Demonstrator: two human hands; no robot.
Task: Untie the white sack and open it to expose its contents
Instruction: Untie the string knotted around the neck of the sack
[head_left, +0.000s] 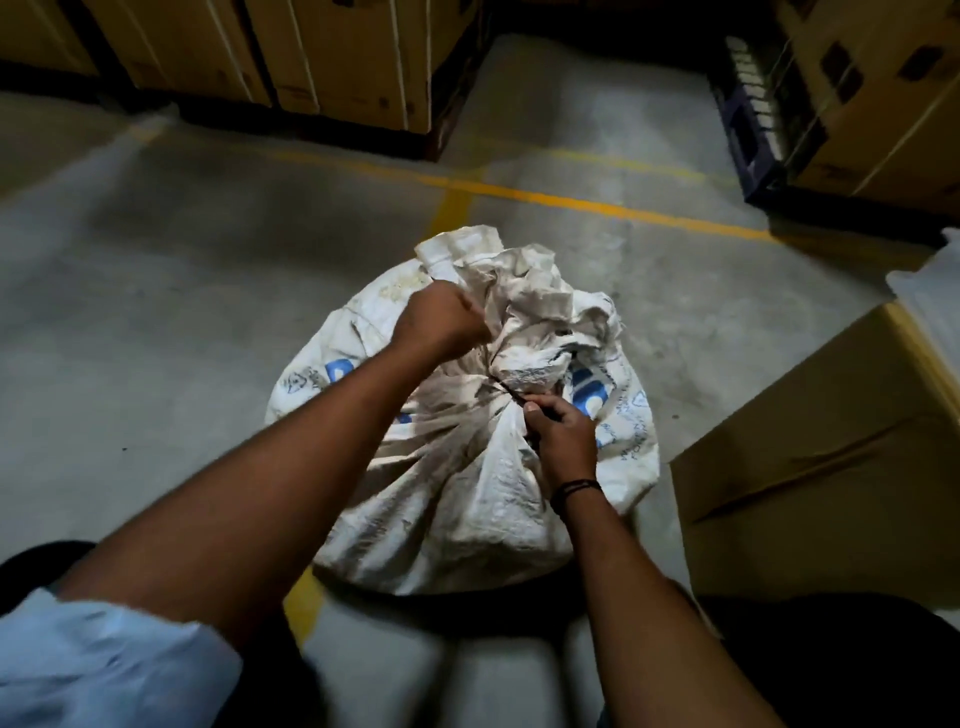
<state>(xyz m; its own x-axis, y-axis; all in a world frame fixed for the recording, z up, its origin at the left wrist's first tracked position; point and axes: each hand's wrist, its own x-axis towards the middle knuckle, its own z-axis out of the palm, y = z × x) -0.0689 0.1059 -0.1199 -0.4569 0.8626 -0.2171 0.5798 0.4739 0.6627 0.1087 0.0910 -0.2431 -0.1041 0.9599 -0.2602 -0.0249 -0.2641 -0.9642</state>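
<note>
A full white woven sack (457, 493) with blue print stands on the concrete floor in front of me. Its neck is gathered and bound by a thin dark string (501, 385), and the loose top flap (514, 280) is bunched above the knot. My left hand (441, 325) grips the bunched cloth just left of the neck. My right hand (558, 431) pinches the string end right below the knot. The sack's contents are hidden.
A brown cardboard box (831, 452) stands close to the sack's right. Stacked cartons (311, 57) line the back, and more cartons on a dark pallet (763, 130) sit at the back right. Yellow floor lines (571, 200) cross behind the sack.
</note>
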